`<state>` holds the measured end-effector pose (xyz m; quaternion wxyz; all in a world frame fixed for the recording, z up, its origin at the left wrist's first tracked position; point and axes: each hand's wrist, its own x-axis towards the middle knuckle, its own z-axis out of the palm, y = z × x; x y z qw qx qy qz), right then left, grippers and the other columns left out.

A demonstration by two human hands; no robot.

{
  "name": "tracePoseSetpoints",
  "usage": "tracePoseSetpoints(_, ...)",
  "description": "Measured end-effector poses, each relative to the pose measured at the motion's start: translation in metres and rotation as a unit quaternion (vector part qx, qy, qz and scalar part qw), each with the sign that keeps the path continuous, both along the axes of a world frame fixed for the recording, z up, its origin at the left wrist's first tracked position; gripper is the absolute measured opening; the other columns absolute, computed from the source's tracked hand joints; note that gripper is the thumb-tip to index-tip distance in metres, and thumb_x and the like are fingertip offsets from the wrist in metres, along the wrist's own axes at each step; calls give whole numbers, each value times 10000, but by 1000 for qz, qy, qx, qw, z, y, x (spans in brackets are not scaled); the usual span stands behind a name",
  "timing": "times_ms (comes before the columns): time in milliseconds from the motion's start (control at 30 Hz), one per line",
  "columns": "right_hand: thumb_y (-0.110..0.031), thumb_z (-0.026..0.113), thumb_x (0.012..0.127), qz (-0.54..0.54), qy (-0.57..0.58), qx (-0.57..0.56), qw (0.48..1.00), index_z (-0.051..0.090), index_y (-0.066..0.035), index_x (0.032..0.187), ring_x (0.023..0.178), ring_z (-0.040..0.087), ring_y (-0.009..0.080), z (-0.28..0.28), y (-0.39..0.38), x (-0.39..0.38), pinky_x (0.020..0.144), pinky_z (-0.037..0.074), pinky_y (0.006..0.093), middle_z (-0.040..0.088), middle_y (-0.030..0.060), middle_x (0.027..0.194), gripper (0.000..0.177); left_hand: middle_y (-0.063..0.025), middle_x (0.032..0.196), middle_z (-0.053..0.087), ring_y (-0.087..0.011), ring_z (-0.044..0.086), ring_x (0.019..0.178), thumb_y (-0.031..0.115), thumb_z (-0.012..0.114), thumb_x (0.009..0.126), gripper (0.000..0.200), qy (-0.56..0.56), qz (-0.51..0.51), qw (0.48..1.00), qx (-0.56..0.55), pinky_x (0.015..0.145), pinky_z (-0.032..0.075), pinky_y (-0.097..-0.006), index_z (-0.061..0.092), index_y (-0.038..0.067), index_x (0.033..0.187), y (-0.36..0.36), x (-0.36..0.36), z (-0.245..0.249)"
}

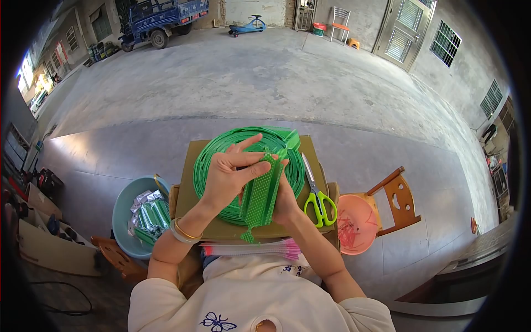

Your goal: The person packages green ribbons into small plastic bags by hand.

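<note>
My left hand (231,172) pinches the upper end of a green plastic strip with white dots (260,193) between thumb and forefinger, its other fingers raised. Wrapped around the strip's right side from behind is my right hand (285,200); some of its fingers are hidden. The strip hangs down toward me, with a ragged piece at its lower end. Beneath both hands lies a large flat coil of green plastic strip (206,166) on an olive-brown board (188,207). Scissors with lime-green handles (319,206) rest at the board's right side, beside the coil.
A blue basin (123,207) with shiny green and silver packets stands left. On the right, a pink basin (362,227) sits by a wooden chair (402,202). Thin clear strips with pink ends (276,249) lie across my lap. A blue three-wheeled truck (160,22) is parked far off.
</note>
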<state>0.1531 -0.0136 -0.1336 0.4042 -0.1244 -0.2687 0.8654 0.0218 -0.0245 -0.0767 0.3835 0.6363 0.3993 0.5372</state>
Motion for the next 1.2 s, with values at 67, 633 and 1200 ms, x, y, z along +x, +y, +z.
tracePoseSetpoints(67, -658, 369, 819, 32, 14, 11, 999, 488, -50, 1143, 810, 596, 217, 3, -4, 2, 714, 510, 357, 588, 117, 946, 698, -100, 861, 674, -250, 418, 1207, 70, 675, 768, 171, -53, 1, 999, 0, 878, 410, -311, 684, 18, 931, 7, -1, -15)
tracePoseSetpoints(633, -109, 557, 847, 162, -136, 135, 968, 533, -11, 974, 605, 564, 165, 22, -11, 18, 581, 453, 262, 576, 93, 768, 163, -195, 1054, 597, -138, 623, 786, 62, 677, 776, 194, -135, -110, 970, -167, 675, 497, -219, 533, -13, 882, 2, -22, -4)
tracePoseSetpoints(1200, -21, 500, 737, -311, -586, 592, 458, 489, -8, 1071, 718, 578, 233, -16, 0, 12, 599, 469, 311, 569, 111, 856, 334, -192, 957, 619, -195, 631, 821, 401, 517, 877, 558, -71, -92, 968, -224, 653, 550, -300, 485, -83, 1152, 12, -45, -27)
